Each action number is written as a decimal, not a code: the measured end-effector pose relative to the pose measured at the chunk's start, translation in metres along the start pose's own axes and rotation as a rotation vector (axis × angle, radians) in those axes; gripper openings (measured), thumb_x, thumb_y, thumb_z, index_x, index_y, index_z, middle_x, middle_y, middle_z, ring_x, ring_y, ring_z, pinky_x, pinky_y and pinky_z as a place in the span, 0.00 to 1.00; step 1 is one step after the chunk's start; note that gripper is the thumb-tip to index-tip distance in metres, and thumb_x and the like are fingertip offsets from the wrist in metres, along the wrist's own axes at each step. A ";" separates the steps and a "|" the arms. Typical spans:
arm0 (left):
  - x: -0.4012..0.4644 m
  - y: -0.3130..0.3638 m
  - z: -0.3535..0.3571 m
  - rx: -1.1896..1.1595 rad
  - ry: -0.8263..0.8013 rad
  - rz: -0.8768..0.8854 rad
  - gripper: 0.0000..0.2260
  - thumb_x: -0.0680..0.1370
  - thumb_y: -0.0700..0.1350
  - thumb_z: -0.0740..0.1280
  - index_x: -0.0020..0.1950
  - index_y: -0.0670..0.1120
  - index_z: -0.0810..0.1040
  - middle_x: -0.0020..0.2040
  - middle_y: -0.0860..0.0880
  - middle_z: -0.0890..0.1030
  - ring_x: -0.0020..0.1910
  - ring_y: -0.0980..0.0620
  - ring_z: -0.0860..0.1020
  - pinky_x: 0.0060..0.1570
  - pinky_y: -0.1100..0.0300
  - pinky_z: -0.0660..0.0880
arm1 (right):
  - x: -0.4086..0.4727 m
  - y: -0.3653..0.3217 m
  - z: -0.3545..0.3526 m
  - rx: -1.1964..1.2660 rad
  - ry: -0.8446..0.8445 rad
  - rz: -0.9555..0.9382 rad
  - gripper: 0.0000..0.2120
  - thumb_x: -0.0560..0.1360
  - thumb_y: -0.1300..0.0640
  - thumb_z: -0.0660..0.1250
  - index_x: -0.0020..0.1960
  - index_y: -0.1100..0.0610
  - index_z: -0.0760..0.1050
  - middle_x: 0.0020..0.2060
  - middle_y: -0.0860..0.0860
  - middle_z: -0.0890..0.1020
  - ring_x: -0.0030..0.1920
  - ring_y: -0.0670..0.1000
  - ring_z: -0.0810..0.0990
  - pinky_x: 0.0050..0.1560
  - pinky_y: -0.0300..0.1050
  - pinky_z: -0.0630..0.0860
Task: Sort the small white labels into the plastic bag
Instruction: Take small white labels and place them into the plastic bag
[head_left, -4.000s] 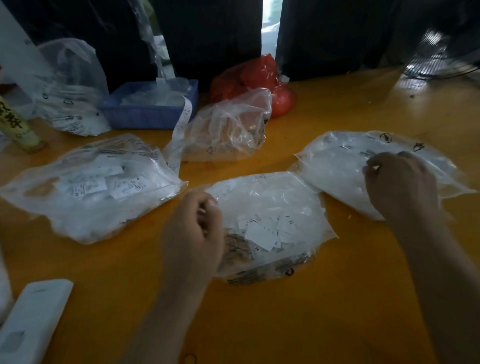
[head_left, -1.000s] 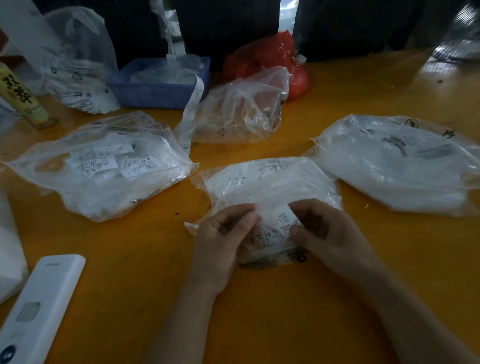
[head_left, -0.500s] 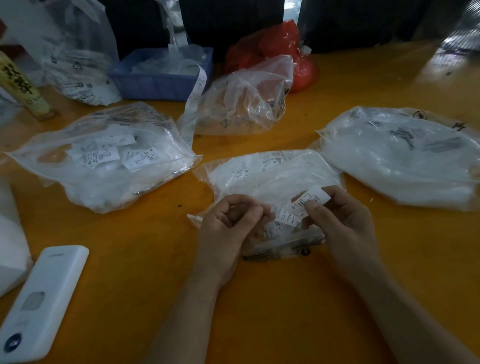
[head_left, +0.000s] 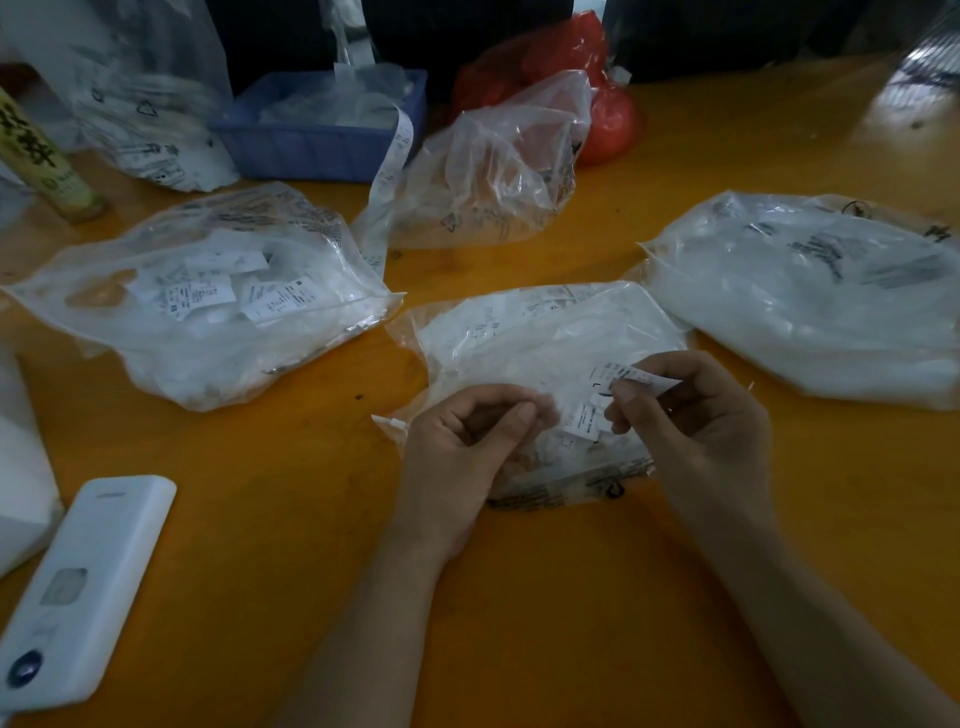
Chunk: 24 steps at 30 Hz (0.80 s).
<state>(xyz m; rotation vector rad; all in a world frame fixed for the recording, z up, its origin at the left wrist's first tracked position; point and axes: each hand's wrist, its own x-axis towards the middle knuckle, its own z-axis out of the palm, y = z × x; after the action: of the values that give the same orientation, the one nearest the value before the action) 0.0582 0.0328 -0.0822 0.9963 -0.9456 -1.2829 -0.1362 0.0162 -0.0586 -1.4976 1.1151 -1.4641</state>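
Note:
A clear plastic bag (head_left: 540, 343) of small white labels lies in the middle of the orange table (head_left: 519, 597). My left hand (head_left: 462, 457) pinches the bag's near edge between thumb and fingers. My right hand (head_left: 696, 431) pinches a small white printed label (head_left: 631, 375) just above the bag's near part. More labels (head_left: 584, 418) show through the plastic between my hands. Two fuller bags of labels lie at the left (head_left: 208, 296) and at the right (head_left: 810, 291).
A crumpled clear bag (head_left: 493, 171) with a paper strip, a blue basket (head_left: 317, 130) and a red bag (head_left: 582, 67) sit at the back. A white device (head_left: 83, 582) lies at the near left, a yellow bottle (head_left: 41, 161) at the far left.
My right hand came from the right bag to the middle bag, then lifted a label up from it. My left hand stayed at the bag's near edge.

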 end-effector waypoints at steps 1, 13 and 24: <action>0.000 0.000 0.000 0.002 -0.001 -0.001 0.08 0.77 0.43 0.75 0.55 0.44 0.87 0.53 0.41 0.89 0.55 0.41 0.87 0.54 0.57 0.84 | 0.000 0.000 0.000 -0.002 -0.003 -0.007 0.05 0.76 0.55 0.72 0.50 0.54 0.79 0.38 0.52 0.85 0.38 0.52 0.85 0.38 0.44 0.81; -0.004 0.005 0.005 0.125 -0.005 -0.031 0.12 0.74 0.48 0.77 0.54 0.44 0.89 0.50 0.47 0.90 0.54 0.48 0.88 0.51 0.62 0.83 | 0.001 0.009 0.004 -0.100 -0.071 -0.130 0.07 0.76 0.59 0.73 0.51 0.50 0.79 0.45 0.43 0.84 0.45 0.47 0.85 0.44 0.35 0.79; -0.003 0.004 0.005 0.156 0.000 -0.031 0.14 0.73 0.52 0.78 0.55 0.46 0.89 0.51 0.48 0.90 0.55 0.49 0.88 0.53 0.61 0.83 | 0.002 0.014 0.002 -0.165 -0.091 -0.156 0.05 0.77 0.60 0.73 0.52 0.52 0.80 0.45 0.43 0.84 0.46 0.50 0.84 0.45 0.46 0.82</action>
<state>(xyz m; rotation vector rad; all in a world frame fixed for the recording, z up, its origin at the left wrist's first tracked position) 0.0542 0.0360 -0.0768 1.1361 -1.0460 -1.2491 -0.1350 0.0097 -0.0716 -1.7831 1.1072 -1.4191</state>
